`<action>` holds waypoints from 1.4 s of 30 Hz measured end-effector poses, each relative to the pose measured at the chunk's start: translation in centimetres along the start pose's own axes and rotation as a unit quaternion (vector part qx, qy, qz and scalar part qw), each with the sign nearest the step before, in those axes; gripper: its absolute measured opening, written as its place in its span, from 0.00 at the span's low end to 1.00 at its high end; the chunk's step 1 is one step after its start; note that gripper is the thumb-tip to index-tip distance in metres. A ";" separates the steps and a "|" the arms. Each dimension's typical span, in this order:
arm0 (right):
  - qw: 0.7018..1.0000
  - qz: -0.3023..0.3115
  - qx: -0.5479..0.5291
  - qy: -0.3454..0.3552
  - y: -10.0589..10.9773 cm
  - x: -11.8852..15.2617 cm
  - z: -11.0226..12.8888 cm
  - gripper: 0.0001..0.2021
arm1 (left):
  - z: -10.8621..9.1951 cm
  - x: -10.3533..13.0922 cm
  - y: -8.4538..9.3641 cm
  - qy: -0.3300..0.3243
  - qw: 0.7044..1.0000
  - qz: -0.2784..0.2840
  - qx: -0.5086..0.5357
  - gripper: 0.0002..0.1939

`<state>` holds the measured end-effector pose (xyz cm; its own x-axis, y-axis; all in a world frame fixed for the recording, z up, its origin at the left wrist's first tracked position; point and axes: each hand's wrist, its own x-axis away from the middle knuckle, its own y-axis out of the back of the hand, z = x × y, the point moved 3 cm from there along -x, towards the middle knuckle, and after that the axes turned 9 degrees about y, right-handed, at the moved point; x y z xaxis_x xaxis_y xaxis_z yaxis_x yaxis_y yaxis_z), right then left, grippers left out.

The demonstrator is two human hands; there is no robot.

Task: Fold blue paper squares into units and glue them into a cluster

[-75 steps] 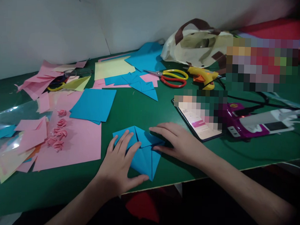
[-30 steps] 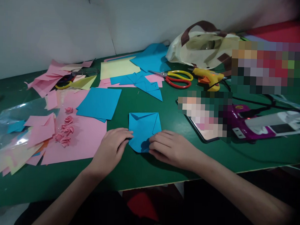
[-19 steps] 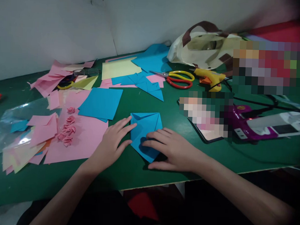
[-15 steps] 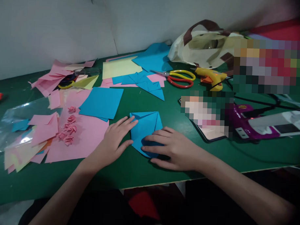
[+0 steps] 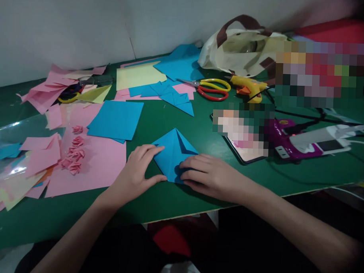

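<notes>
A folded piece of blue origami paper [image 5: 169,154] lies on the green table, turned like a diamond, with a crease down its middle and a raised flap at its upper right. My left hand [image 5: 141,163] touches its left side, thumb spread from the fingers, the thumb tip at the lower left edge. On the right side, my right hand [image 5: 209,174] has its fingers bent over the paper's edge and covers the lower right corner. Left of my hands is a stack of square blue sheets [image 5: 117,120]. Several small pink paper roses [image 5: 75,152] sit on a pink sheet [image 5: 106,165].
Scissors with red and yellow handles [image 5: 215,90] lie behind the paper, beside a yellow glue gun [image 5: 251,89]. A phone [image 5: 249,156] and a purple power strip [image 5: 304,146] with cables are at right. A cloth bag [image 5: 211,54] stands behind; pink scraps [image 5: 46,88] lie far left.
The blue paper has turned so that a corner points away from me, and its flap now stands at the upper right. Both hands stay at its sides. The view has shifted slightly.
</notes>
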<state>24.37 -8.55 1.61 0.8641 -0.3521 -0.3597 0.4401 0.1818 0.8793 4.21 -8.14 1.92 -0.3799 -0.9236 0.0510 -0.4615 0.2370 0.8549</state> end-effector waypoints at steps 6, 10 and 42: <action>1.000 0.012 -0.008 0.026 -0.3 0.2 0.9 0.12 | 0.0 -0.2 0.3 0.006 0.997 -0.028 -0.068 0.27; 1.000 0.014 -0.018 0.018 0.0 0.4 0.6 0.13 | -0.3 -0.2 0.3 -0.005 0.999 -0.040 -0.022 0.18; 0.998 0.035 0.033 0.043 -0.3 0.6 0.5 0.15 | -0.5 -0.1 -0.3 -0.165 0.981 -0.015 -0.106 0.06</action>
<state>24.68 -9.27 1.31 0.9113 -0.2593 -0.3198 0.3633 0.1414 0.9209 4.73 -8.29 1.90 -0.6235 -0.7733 -0.1150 -0.3131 0.1122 0.9431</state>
